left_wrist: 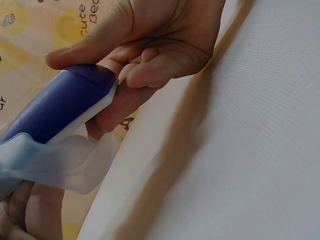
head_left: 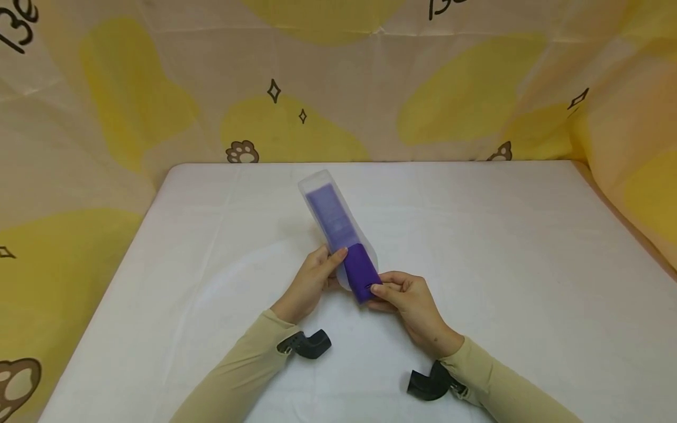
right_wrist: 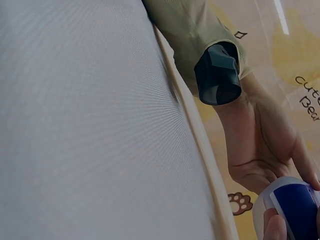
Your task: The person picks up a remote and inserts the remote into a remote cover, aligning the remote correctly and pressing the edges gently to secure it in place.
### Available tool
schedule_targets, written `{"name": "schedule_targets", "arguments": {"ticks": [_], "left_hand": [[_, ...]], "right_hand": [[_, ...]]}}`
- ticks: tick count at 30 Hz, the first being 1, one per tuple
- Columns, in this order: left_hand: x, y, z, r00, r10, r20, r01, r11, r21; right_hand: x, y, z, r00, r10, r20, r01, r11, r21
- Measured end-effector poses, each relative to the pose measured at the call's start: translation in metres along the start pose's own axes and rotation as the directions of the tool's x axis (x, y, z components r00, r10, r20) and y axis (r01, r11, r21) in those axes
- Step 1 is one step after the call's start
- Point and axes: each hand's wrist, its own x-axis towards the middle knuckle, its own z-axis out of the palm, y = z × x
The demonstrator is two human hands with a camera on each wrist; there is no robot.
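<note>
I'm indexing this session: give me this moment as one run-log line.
left hand: holds translucent cover; right hand: pinches end of purple piece; purple piece: partly inside translucent cover; place: over white table

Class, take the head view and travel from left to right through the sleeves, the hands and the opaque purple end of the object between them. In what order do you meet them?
Left sleeve → left hand → opaque purple end → right hand → right sleeve

Both sleeved forearms (head_left: 240, 367) angle inward toward the far edge of the worktop (head_left: 529, 258), left hand (head_left: 311, 281) and right hand (head_left: 415, 305) near each other, thumbs uppermost, gripping.
</note>
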Motion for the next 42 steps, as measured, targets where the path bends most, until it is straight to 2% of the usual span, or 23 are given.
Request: {"name": "schedule_targets", "arguments": {"ticks": [5,12,20,33,38,42], "left_hand": [[-0.0007,-0.0015,-0.0016,1.000,0.013,0.001,-0.013,1.000,0.005],[-0.0002,-0.0036,-0.0020,0.999,0.028,0.034,-0.027,0.999,-0.038],[-0.0003,-0.0053,-0.0016,1.000,-0.005,0.030,0.006,0.999,-0.047],[0.0007,-0.0055,-0.0004,0.995,-0.016,0.096,0.018,1.000,-0.018],[0.0006,-0.0035,0.0007,0.998,-0.011,0.069,0.013,0.999,-0.030],[0.0015,-0.0038,0.0029,0.999,0.016,0.033,-0.014,0.998,-0.063]], "right_hand": [[-0.0001,0.0015,-0.0005,1.000,-0.008,-0.005,0.008,1.000,-0.001],[-0.0010,0.0006,-0.0007,1.000,-0.013,0.012,0.013,0.999,0.033],[-0.0014,0.0014,-0.0012,0.999,-0.010,0.035,0.007,0.997,0.073],[-0.0015,0.0020,-0.0021,1.000,-0.007,0.014,0.006,0.998,0.063],[-0.0008,0.0019,-0.0012,0.999,-0.036,0.006,0.036,0.999,0.032],[0.0002,0.0021,-0.0009,0.998,-0.066,-0.023,0.066,0.998,0.003]]}}
